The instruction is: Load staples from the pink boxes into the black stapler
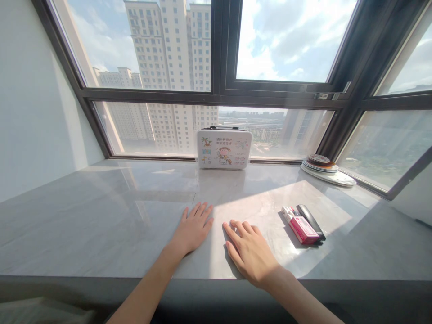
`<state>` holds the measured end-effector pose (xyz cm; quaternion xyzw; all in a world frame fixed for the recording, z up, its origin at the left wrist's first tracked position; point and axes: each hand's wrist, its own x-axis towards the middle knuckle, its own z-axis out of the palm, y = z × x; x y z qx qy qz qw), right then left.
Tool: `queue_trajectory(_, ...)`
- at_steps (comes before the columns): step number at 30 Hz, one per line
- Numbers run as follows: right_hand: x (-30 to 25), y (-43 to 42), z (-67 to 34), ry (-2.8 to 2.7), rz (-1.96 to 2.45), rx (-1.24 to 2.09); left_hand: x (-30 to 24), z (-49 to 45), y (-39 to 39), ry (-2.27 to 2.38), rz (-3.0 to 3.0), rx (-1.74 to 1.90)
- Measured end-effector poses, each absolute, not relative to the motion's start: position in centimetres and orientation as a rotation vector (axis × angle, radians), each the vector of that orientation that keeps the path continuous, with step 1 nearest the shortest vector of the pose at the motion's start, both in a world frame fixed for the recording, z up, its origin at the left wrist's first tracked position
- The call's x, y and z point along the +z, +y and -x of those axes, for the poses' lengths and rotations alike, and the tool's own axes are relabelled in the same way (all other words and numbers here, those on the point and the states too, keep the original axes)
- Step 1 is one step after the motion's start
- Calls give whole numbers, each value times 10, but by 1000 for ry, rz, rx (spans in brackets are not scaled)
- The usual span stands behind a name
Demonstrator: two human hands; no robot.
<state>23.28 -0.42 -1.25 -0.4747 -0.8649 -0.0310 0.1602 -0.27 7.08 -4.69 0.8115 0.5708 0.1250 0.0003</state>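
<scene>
Pink box point(303, 230) and stapler point(312, 221) lie together at the frame's lower right as the left hand point(193, 228) and right hand point(252, 253) rest apart, loosely spread, on the sunlit counter point(259, 201), lower centre.

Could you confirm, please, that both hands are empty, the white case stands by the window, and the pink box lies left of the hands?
Not quite: the head view shows the pink box to the right of the left hand and right hand. Both are empty, and the white case stands by the window.
</scene>
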Motion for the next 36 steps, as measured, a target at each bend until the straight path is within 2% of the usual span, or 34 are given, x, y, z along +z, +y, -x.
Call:
queue_trajectory(12,-13,-3,-231,-2471,1362,-129,-47,3,70,1814,-2564,374)
queue_trajectory(17,-15,-4,-230,-2460,1371,-143,-46,3,71,1775,-2510,479)
queue_trajectory(23,-17,-5,-228,-2451,1357,-205,-25,-20,62,1323,-2376,836)
queue_trajectory(26,-18,-4,-228,-2443,1340,-212,-16,-45,55,1066,-2270,883)
queue_trajectory(36,-20,-5,-229,-2459,1268,-229,-14,-82,51,1088,-2251,853)
